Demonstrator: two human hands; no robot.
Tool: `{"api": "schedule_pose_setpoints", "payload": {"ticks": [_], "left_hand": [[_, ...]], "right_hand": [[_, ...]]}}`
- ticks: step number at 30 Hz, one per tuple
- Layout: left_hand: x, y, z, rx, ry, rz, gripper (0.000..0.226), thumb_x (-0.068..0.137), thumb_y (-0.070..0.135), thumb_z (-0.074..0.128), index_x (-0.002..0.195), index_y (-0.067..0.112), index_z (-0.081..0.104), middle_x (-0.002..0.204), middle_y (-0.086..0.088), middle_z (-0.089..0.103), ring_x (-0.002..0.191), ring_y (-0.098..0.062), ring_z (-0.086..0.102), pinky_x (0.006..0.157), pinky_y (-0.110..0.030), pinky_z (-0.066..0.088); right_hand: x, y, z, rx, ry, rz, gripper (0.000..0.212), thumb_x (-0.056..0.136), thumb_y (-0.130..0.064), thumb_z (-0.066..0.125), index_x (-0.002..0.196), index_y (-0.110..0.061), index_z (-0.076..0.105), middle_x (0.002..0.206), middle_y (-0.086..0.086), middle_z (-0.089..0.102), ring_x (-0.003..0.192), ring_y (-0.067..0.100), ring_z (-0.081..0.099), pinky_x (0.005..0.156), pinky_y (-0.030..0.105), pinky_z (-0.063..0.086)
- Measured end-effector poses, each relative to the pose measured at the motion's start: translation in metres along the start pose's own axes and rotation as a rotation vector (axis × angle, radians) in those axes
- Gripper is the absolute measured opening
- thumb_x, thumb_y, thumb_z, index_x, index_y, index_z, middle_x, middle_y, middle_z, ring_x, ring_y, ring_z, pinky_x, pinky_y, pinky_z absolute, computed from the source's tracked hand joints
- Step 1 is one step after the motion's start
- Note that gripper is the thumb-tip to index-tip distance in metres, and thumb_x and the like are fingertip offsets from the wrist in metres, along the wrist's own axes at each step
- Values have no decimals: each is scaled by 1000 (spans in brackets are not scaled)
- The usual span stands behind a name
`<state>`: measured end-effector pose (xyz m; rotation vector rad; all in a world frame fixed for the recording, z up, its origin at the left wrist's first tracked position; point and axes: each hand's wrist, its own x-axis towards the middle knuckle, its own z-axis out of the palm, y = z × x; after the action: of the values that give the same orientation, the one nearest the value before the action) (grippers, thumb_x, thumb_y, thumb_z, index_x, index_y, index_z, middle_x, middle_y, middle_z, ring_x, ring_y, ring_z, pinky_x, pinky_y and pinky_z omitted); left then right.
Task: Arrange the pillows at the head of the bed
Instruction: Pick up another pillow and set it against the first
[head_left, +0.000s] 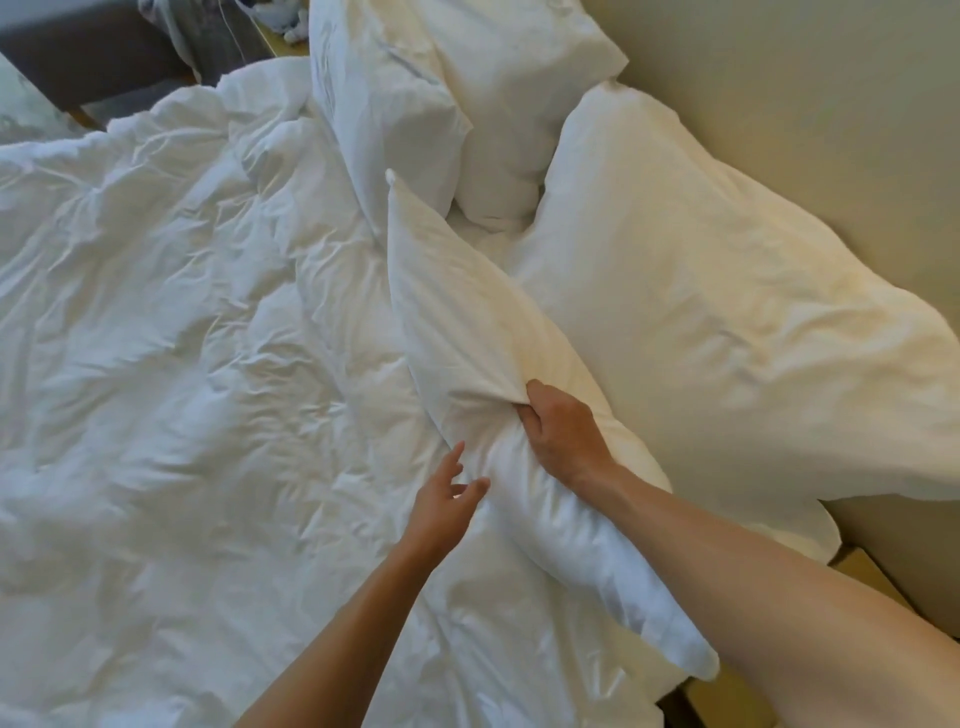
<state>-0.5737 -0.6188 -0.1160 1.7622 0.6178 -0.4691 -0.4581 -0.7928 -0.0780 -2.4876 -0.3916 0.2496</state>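
My right hand (558, 428) grips a fistful of fabric on a white pillow (467, 332) that stands on edge in the middle of the bed, its far corner pointing up. My left hand (444, 501) hovers with fingers apart just beside that pillow's lower edge, holding nothing. A large white pillow (701, 312) leans against the wall on the right. Two more white pillows (395, 114) (514, 88) are stacked further along the head of the bed.
A rumpled white duvet (156, 338) covers the bed to the left. The beige wall (831, 93) runs along the right side. A dark piece of furniture (104, 57) stands beyond the bed at top left. Yellowish floor (862, 571) shows at lower right.
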Motion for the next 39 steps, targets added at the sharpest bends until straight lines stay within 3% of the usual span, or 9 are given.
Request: {"api": "schedule_pose_setpoints", "payload": {"ticks": [5,9,12,18,22,26,29,34,39], "left_hand": [[-15,23,-1,-16,43,114,86,86,61,70,157,52,22,164,8,34,137,-22,52,107,-41,51],[-9,40,20,79,61,169,91,87,61,69,160,46,16,166,6,28,150,-22,34,120,-49,37],[1,45,46,73,-26,119,97,85,62,71,160,49,12,169,5,21,153,-25,27,115,-53,41],[32,50,89,37,-67,89,105,82,61,74,158,54,2,170,7,14,152,-25,28,108,-55,48],[68,87,121,67,-165,102,101,86,59,70,159,52,1,165,9,19,145,-26,36,93,-55,59],[91,92,134,143,-160,73,102,85,57,73,162,42,8,166,0,25,148,-29,35,109,-52,48],[80,78,115,68,128,147,93,78,58,79,156,32,35,158,2,42,145,-22,42,117,-45,41],[96,107,93,55,210,207,101,79,78,63,158,51,6,172,1,4,157,-16,9,120,-34,17],[134,149,109,173,131,182,104,78,81,59,158,52,-1,171,-15,6,157,-30,16,123,-46,23]], "right_hand": [[-8,-15,-25,105,80,-11,25,106,-30,51,84,-20,44,72,-7,52,65,21,52,63,32,35],[2,20,-54,40,58,206,27,106,-38,51,90,-18,45,87,12,68,81,36,63,66,38,38],[2,55,-65,-56,36,309,25,107,-36,49,94,-15,46,99,16,68,93,39,64,69,38,39],[4,79,-75,-66,125,141,23,106,-31,52,88,-20,41,87,8,63,78,34,59,64,36,35],[24,110,-105,-81,202,233,25,106,-34,51,89,-16,46,80,2,57,74,32,58,61,37,35],[37,130,-119,-196,80,280,30,104,-50,51,100,-20,46,81,-3,52,71,28,51,59,37,38],[24,123,-105,-100,81,323,41,97,-61,56,102,-24,38,75,-5,55,63,25,51,54,36,37],[11,114,-91,45,83,333,44,92,-64,64,101,-22,54,80,-2,65,74,27,59,62,38,43],[14,119,-107,169,150,310,25,93,-40,72,86,-24,54,69,-7,60,69,26,61,52,30,39]]}}
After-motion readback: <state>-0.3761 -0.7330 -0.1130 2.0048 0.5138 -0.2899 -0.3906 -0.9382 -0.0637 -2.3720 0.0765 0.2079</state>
